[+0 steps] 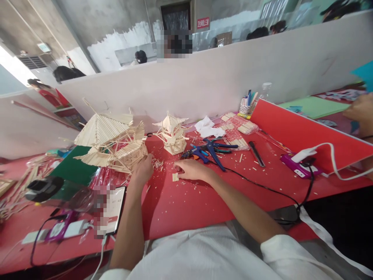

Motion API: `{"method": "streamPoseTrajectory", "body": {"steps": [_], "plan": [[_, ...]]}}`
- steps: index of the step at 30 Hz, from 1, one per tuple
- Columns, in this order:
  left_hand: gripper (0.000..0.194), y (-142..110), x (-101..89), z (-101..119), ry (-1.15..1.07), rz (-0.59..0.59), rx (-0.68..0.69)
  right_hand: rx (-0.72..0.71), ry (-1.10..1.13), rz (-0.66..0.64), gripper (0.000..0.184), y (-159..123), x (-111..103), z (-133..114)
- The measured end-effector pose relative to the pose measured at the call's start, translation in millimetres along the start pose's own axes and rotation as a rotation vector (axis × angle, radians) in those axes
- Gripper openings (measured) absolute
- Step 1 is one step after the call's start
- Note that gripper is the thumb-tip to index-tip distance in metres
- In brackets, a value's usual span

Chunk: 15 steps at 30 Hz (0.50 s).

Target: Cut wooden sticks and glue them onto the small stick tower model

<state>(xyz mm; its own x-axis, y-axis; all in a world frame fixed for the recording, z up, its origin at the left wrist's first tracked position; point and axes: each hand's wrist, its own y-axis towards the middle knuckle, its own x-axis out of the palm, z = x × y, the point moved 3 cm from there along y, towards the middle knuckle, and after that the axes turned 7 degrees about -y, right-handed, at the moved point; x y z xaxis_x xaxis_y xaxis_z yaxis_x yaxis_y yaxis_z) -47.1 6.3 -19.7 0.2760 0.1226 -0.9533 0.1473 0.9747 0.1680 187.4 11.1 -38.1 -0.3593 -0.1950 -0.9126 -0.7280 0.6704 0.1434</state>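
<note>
A large stick-built pavilion model (112, 142) lies tilted on the red table (186, 202). My left hand (143, 170) rests against its right lower corner, fingers curled on the sticks. My right hand (190, 170) lies flat on the table, fingers stretched to the left, touching a small panel of glued sticks (175, 177). A smaller stick pagoda (172, 133) stands upright behind both hands. Stick offcuts are scattered around the hands.
A blue glue gun (204, 151) with a black cord lies right of the pagoda, beside pliers, a black knife (256, 154) and bagged sticks (237, 130). A purple power strip (300, 166) sits right. A tablet (114, 208), green mat (74, 170) and another person's hand (359, 111) border the area.
</note>
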Motion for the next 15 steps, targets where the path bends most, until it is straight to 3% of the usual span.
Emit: {"method": "streamPoseTrajectory", "body": {"steps": [3,6,9,15], "plan": [[0.025,-3.7,7.7,19.9,-0.166,-0.144,0.227,-0.066,-0.013,-0.016,0.027,-1.7,0.3,-2.6],[0.036,-10.2,16.5,42.1,-0.317,-0.319,0.414,-0.08,-0.006,-0.025,0.03,-2.4,-0.3,-4.0],[0.038,-13.1,22.6,55.4,-0.344,-0.401,0.448,-0.059,-0.008,-0.045,0.027,-2.5,-1.0,-4.6],[0.04,-12.3,28.4,62.3,-0.294,-0.406,0.459,-0.018,-0.062,-0.076,0.02,-2.6,-1.5,-2.9]]}}
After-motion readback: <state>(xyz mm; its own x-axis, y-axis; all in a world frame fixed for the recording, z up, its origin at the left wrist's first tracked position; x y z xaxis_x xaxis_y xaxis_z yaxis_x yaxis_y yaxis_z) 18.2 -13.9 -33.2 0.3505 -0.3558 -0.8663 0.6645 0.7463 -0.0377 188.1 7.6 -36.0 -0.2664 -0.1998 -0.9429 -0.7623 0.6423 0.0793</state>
